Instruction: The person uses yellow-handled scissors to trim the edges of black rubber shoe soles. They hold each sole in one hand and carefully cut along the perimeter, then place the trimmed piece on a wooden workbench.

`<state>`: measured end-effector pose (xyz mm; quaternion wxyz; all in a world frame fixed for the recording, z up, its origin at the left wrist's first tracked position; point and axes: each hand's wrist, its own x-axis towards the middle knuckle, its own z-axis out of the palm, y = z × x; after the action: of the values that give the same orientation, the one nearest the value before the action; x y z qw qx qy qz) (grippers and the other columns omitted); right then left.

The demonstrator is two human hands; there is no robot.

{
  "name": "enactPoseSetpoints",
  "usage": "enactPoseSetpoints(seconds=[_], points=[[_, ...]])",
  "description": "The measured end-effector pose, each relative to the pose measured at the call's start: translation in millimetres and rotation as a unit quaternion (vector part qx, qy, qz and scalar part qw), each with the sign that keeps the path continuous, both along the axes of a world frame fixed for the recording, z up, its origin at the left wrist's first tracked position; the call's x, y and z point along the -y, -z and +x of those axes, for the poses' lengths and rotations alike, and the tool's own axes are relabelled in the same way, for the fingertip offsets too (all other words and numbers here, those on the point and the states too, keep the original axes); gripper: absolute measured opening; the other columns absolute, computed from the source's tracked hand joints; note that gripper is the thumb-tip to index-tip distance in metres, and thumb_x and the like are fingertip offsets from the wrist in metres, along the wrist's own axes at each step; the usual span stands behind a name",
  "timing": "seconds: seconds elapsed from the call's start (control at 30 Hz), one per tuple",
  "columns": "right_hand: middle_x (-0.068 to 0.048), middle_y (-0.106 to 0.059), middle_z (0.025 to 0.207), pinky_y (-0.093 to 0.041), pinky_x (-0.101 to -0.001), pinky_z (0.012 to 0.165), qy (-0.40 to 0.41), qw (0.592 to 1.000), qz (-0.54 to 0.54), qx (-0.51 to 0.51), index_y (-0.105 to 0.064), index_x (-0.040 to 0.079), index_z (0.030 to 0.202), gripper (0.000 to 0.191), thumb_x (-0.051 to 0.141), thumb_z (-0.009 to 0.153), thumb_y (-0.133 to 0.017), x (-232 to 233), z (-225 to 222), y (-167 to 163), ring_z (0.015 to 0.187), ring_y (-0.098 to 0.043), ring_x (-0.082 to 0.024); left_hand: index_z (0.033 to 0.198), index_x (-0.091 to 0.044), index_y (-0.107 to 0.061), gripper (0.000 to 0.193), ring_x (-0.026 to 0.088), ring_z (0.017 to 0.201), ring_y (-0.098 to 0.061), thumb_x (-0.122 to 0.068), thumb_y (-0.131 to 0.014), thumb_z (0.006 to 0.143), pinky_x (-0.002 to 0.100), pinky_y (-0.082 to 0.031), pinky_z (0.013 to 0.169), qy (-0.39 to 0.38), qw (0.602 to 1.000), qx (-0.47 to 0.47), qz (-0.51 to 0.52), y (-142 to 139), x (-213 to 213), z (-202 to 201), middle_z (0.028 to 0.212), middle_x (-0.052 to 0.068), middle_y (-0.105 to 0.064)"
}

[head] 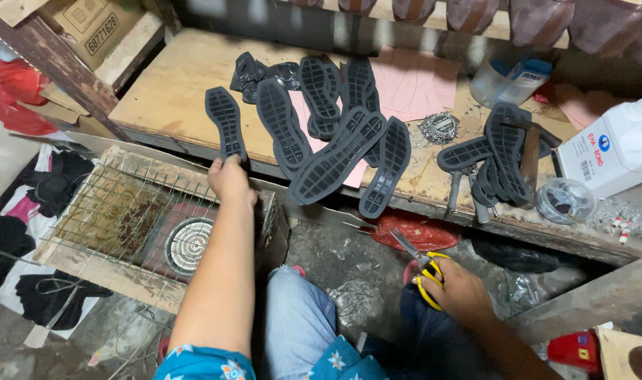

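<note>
My left hand point(229, 179) reaches up to the front edge of the wooden bench point(166, 84) and grips the heel end of a black rubber shoe sole point(224, 122) that lies flat on it. Several more black soles point(335, 151) are spread in an overlapping row to its right. Down by my knee, my right hand point(458, 288) holds yellow-handled scissors point(423, 267), blades pointing up and left. A second pile of soles point(504, 151) lies further right on the bench.
A wooden box with a wire grid and a round heater coil point(188, 243) stands under my left arm. On the bench's right are a white plastic jug point(616, 144), a clear tub point(507, 77), a small glass jar point(563, 200) and pink paper sheets point(416, 84). A red bag point(416, 232) lies below.
</note>
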<state>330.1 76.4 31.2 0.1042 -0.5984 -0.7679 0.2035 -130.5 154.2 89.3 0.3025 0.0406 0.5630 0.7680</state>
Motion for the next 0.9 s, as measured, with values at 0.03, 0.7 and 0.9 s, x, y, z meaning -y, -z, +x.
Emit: enactPoseSetpoints(seconds=[0.03, 0.7, 0.9], points=[[-0.013, -0.073, 0.106, -0.056, -0.0449, 0.083, 0.002, 1.000, -0.002, -0.001, -0.064, 0.011, 0.124, 0.059, 0.045, 0.078, -0.075, 0.7, 0.7, -1.5, 0.095, -0.071, -0.033, 0.105, -0.002, -0.056, 0.015, 0.017, 0.074, -0.049, -0.004, -0.064, 0.092, 0.031, -0.040, 0.060, -0.032, 0.996, -0.080, 0.003, 0.4, 2.1, 9.1, 0.094, 0.010, -0.051], [-0.012, -0.074, 0.113, -0.054, -0.0449, 0.088, -0.002, 1.000, 0.002, 0.017, -0.063, 0.011, 0.124, 0.055, 0.047, 0.083, -0.070, 3.0, 10.8, 5.5, 0.103, -0.070, -0.034, 0.117, -0.005, -0.070, 0.027, 0.014, 0.079, -0.062, -0.026, -0.064, 0.101, 0.028, -0.049, 0.072, 0.482, 0.876, -0.016, -0.026, 49.1, 8.6, 197.0, 0.099, 0.005, -0.073], [-0.013, -0.073, 0.113, -0.054, -0.0454, 0.087, -0.002, 1.000, 0.010, 0.013, -0.062, 0.011, 0.124, 0.056, 0.047, 0.083, -0.070, 2.4, 9.5, 2.0, 0.103, -0.070, -0.034, 0.127, -0.019, -0.062, 0.026, 0.012, 0.100, -0.065, -0.020, -0.063, 0.101, 0.033, -0.053, 0.089, 0.526, 0.816, 0.181, 0.157, -8.8, 11.6, 192.6, 0.113, -0.002, -0.068]])
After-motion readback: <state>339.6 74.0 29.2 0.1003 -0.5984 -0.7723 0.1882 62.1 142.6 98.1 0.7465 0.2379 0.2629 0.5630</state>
